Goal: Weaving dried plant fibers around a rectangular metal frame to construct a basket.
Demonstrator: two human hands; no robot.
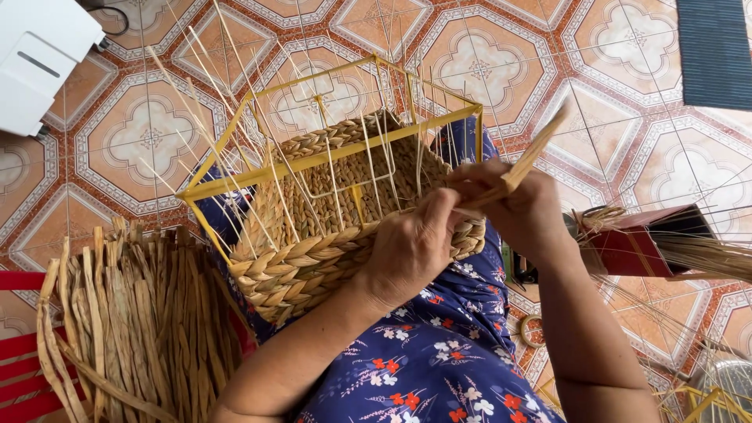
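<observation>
Both hands weaving a half-made basket on the lap.

The right hand [521, 207] has its grip clamped on a flat straw strip [526, 157] that points to 1 o'clock; the left hand [411, 251] is pressed closed against the basket [313, 258] rim. Keeping the strip taut and flat should seat it snugly. Thin upright reeds [235, 94] and the yellow wire frame [329, 153] crowd 11 o'clock; the straw bundle [133, 313] fills 8 o'clock. The tiled floor [627, 125] at 2 o'clock offers room.
</observation>
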